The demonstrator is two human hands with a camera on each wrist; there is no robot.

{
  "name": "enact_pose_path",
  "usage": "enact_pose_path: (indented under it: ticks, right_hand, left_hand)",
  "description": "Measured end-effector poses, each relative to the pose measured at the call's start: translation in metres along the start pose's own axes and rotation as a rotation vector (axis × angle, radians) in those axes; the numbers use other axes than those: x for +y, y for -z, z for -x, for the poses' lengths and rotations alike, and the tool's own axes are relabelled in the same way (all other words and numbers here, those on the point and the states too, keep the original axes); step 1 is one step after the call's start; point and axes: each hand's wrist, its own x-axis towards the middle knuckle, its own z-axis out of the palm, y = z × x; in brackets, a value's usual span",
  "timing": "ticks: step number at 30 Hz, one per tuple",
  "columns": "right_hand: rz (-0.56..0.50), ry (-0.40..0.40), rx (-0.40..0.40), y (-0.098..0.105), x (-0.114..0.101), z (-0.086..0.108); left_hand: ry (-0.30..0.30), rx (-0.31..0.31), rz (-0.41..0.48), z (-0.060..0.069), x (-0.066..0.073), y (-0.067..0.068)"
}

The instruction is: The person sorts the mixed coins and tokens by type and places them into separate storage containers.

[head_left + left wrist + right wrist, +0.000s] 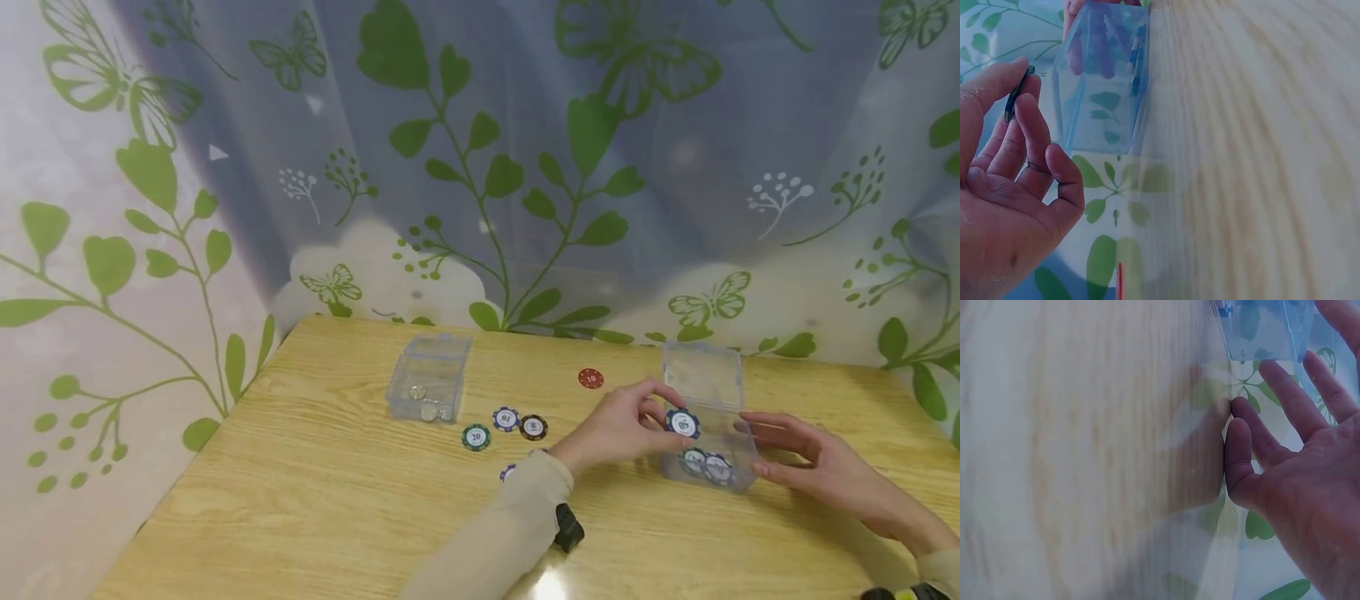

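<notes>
My left hand (626, 423) pinches a dark blue poker chip (682, 424) between thumb and fingers, holding it over a clear plastic box (738, 477) with its lid raised. In the left wrist view the chip (1018, 94) appears edge-on, apart from the box (1069, 119). Inside that box lie a green chip (693, 461) and a blue chip (717, 468), overlapping. At the box's right side is my right hand (828, 467), its thumb and fingers extended to the wall. The right wrist view shows these fingers (1291, 403) fairly straight against the box (1266, 337).
A second lidded clear box (401, 408) with several coins (417, 392) stands left. Between the boxes lie a green chip (476, 437), a blue chip (506, 418), a black chip (533, 427) and a red chip (591, 378). My left forearm partly hides another blue chip (508, 472). A patterned curtain (525, 208) hangs behind the table.
</notes>
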Motion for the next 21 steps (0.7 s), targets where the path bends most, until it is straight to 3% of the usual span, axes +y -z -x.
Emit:
enact_pose_path:
  ticks: [7, 21]
  right_hand:
    - [-0.015, 0.001, 0.004, -0.001, 0.001, 0.001]
    - [-0.058, 0.013, 0.007, -0.002, 0.001, 0.002]
  left_hand:
    - [0.026, 0.000, -0.045, -0.003, -0.001, -0.007]
    - [0.024, 0.025, -0.179, -0.010, 0.002, -0.019]
